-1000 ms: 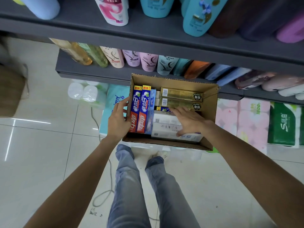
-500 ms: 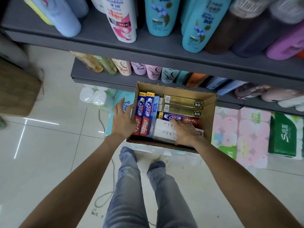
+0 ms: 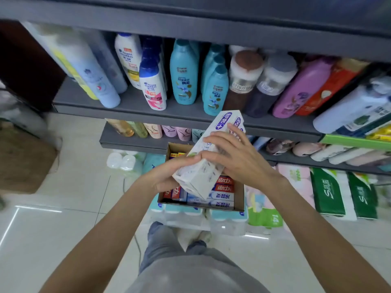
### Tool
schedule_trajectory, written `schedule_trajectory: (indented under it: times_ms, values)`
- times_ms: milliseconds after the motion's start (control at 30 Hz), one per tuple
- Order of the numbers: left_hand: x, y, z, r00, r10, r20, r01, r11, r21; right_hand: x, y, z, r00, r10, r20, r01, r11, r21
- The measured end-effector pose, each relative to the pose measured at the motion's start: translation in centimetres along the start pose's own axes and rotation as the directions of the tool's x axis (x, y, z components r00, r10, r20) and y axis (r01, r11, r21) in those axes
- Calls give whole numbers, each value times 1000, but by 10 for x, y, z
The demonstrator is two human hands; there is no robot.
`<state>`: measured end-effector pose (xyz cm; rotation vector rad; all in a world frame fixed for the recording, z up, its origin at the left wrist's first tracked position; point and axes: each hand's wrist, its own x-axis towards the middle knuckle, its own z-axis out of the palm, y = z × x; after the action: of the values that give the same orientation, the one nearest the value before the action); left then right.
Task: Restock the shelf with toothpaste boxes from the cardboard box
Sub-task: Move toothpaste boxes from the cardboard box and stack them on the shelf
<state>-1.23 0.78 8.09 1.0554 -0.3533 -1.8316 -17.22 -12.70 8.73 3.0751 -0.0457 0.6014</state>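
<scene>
A stack of white toothpaste boxes [image 3: 208,157] is lifted above the cardboard box [image 3: 240,196], tilted with its far end toward the shelf. My right hand [image 3: 239,159] grips the stack from the top and right side. My left hand [image 3: 167,176] holds it from the left and underneath, partly hidden behind it. In the cardboard box lie more toothpaste boxes [image 3: 222,192], red-and-blue ones and white-and-blue ones. The box rests on packs of tissue [image 3: 184,210] in front of the grey shelf [image 3: 148,111].
Shampoo bottles [image 3: 184,75] fill the upper grey shelf, and smaller bottles [image 3: 154,130] line the shelf below. Green and pink tissue packs [image 3: 330,191] stand on the floor at the right. A brown mat [image 3: 23,159] lies on the tiled floor at the left.
Both hands have come together on the white boxes and lifted them out of the cardboard box. The left hand left the box's side. The view has tilted up toward the shelves.
</scene>
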Motion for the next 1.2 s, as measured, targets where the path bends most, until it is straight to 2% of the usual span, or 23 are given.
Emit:
schedule_trajectory:
  times_ms: [67,100,133,167,200,233,267,333,400,567,667,800,933,1000,1067,1200]
  values:
    - [0,3,16,997,63,44,-61,996,-59,-2,0,-11,982,165,-89,-166,986,-1]
    - [1,3,21,994,106,21,-104,992,-71,-7,0,-13,938,321,-128,-314,947,72]
    - [1,4,28,990,137,-21,-139,988,-66,-10,-3,-19,848,518,-112,-479,840,253]
    - [2,3,32,983,167,-74,-171,984,-46,-14,-7,-23,714,700,-10,-607,626,489]
    - [2,3,36,973,200,-119,-204,979,-19,-15,-11,-27,582,798,156,-640,330,694]
    - [3,2,40,960,238,-151,-239,971,12,-14,-15,-31,473,817,330,-612,35,790]
    - [2,2,45,948,266,-174,-263,964,44,-13,-18,-33,413,794,445,-571,-155,806]
    - [-1,0,54,935,307,-178,-290,950,113,-9,-23,-35,413,744,526,-574,-236,784]
    - [-4,-3,57,928,335,-162,-312,937,155,-6,-29,-38,449,721,528,-548,-244,800]
    - [-22,7,58,931,353,-89,-327,918,225,-10,-26,-45,431,715,550,-468,-344,814]
    - [-38,23,57,925,375,-55,-340,884,321,-4,-29,-52,431,764,481,-448,-281,848]
    - [-62,46,54,853,517,-74,-460,811,361,13,-24,-73,455,849,269,-402,-74,913]
    - [-86,71,52,741,647,-179,-570,747,343,36,-6,-106,581,805,115,-483,229,845]
    - [-94,85,53,670,686,-283,-585,723,367,51,2,-120,637,769,54,-514,371,773]
    - [-99,99,51,582,708,-399,-595,706,385,68,9,-135,693,721,-28,-512,518,685]
    - [-106,131,44,485,717,-501,-654,678,337,110,28,-160,803,582,-129,-468,749,468]
